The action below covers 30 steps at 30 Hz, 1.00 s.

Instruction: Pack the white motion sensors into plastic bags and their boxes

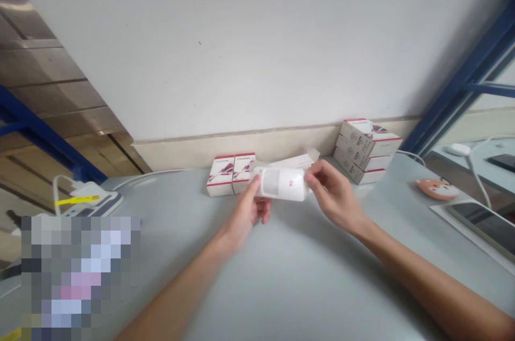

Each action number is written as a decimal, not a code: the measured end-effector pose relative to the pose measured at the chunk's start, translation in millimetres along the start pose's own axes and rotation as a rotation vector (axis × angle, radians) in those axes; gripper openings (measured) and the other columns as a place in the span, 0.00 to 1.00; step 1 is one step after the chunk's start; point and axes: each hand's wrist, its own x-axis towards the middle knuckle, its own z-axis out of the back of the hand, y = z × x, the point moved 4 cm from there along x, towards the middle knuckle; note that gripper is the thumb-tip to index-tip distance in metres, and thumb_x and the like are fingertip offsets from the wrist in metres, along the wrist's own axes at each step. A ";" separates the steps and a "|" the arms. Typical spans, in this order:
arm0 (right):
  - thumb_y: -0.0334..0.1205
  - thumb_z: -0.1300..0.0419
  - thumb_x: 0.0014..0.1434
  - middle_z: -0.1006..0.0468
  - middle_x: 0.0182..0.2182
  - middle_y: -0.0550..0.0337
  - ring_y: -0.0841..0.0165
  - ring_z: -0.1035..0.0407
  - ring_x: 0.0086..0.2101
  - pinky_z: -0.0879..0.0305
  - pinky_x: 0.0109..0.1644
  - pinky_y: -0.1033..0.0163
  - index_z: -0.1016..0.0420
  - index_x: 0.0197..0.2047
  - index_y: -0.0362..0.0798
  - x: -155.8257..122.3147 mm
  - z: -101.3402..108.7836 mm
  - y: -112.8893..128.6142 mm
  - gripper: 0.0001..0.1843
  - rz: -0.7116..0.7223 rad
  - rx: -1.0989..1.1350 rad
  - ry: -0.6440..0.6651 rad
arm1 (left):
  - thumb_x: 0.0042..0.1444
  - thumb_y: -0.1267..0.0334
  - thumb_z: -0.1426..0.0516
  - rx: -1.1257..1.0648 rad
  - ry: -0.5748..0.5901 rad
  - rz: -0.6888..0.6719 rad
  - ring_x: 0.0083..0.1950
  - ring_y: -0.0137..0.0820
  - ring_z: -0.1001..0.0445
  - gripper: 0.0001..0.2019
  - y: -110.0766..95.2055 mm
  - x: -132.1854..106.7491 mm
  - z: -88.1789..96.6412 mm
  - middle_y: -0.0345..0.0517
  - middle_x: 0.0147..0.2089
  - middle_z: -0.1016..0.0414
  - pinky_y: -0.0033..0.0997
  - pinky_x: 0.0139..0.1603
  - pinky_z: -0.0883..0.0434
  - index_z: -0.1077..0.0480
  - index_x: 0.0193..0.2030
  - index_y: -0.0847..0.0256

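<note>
Forearms (173, 284) converge, hands (338, 199) holding a white device (285, 184).

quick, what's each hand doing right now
Left hand: closed, holding the white, rounded plastic device by its left end.
Right hand: closed, fingertips pinched at that device's right end.

No words legible, tiny print on red-and-white boxes (221, 173), blurred red mark on white device (285, 184)

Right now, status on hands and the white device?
Left hand holds one end of white device; right hand pinches the other. Device above table. Boxes behind.
</note>
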 end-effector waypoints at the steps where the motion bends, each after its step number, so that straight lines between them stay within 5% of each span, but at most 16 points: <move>1: 0.47 0.41 0.74 0.28 0.30 0.61 0.69 0.35 0.30 0.38 0.35 0.62 0.31 0.36 0.51 -1.3 -1.3 4.3 0.13 0.079 -0.054 0.029 | 0.63 0.29 0.46 -0.037 -0.024 0.030 0.21 0.24 0.40 0.31 0.9 -0.1 0.0 0.33 0.24 0.38 0.26 0.25 0.40 0.30 0.43 0.59; 5: 0.39 0.37 0.71 0.27 0.29 0.62 0.70 0.36 0.28 0.40 0.32 0.63 0.30 0.37 0.51 -10.3 -9.2 24.5 0.09 0.389 -0.241 0.204 | 0.58 0.29 0.41 -0.176 -0.109 0.131 0.20 0.23 0.45 0.29 1.8 -2.2 1.1 0.29 0.20 0.48 0.24 0.22 0.43 0.32 0.37 0.57; 9: 0.41 0.37 0.71 0.26 0.35 0.59 0.69 0.33 0.30 0.40 0.32 0.62 0.31 0.39 0.51 -19.1 -16.1 38.3 0.08 0.545 -0.420 0.279 | 0.56 0.34 0.35 -0.241 -0.147 0.218 0.28 0.27 0.31 0.27 5.1 -2.5 4.1 0.35 0.29 0.31 0.25 0.29 0.33 0.28 0.43 0.57; 14: 0.66 0.31 0.61 0.22 0.45 0.52 0.68 0.30 0.29 0.36 0.30 0.62 0.33 0.56 0.51 -20.0 -21.7 26.8 0.33 0.345 -0.453 0.333 | 0.59 0.32 0.38 -0.171 -0.041 0.215 0.36 0.32 0.25 0.30 5.1 -3.9 2.7 0.44 0.39 0.22 0.28 0.35 0.29 0.25 0.51 0.58; 16: 0.66 0.34 0.64 0.20 0.48 0.51 0.67 0.27 0.30 0.33 0.33 0.61 0.38 0.68 0.54 -21.9 -26.3 19.9 0.39 0.345 -0.494 0.400 | 0.61 0.30 0.41 -0.111 0.006 0.183 0.39 0.35 0.23 0.32 3.1 -7.5 -0.8 0.48 0.42 0.20 0.30 0.38 0.28 0.25 0.55 0.58; 20: 0.57 0.40 0.72 0.18 0.44 0.54 0.67 0.26 0.30 0.31 0.35 0.60 0.38 0.73 0.59 -23.2 -30.1 10.5 0.31 0.361 -0.466 0.420 | 0.63 0.30 0.43 0.037 -0.013 0.087 0.41 0.35 0.23 0.34 -2.3 -14.9 -7.3 0.48 0.43 0.20 0.32 0.42 0.27 0.28 0.61 0.56; 23: 0.52 0.37 0.72 0.19 0.44 0.56 0.67 0.26 0.33 0.28 0.37 0.60 0.35 0.71 0.61 -19.9 -26.4 8.5 0.28 0.320 -0.335 0.329 | 0.63 0.27 0.47 0.106 -0.073 0.027 0.35 0.30 0.30 0.35 -7.2 -16.7 -9.3 0.46 0.38 0.25 0.29 0.37 0.31 0.26 0.55 0.58; 26: 0.47 0.34 0.70 0.20 0.50 0.54 0.68 0.26 0.34 0.26 0.38 0.60 0.34 0.69 0.61 -15.4 -22.4 6.3 0.27 0.221 -0.190 0.258 | 0.65 0.29 0.46 0.143 -0.003 -0.063 0.34 0.28 0.34 0.32 -13.8 -18.0 -13.0 0.42 0.37 0.29 0.27 0.35 0.34 0.27 0.56 0.57; 30: 0.46 0.32 0.67 0.22 0.54 0.53 0.70 0.26 0.31 0.25 0.35 0.60 0.34 0.65 0.59 -10.0 -18.1 3.2 0.27 0.129 -0.050 0.191 | 0.71 0.36 0.51 0.363 0.019 -0.179 0.39 0.33 0.31 0.28 -16.1 -19.3 -11.9 0.45 0.40 0.27 0.33 0.44 0.30 0.27 0.63 0.52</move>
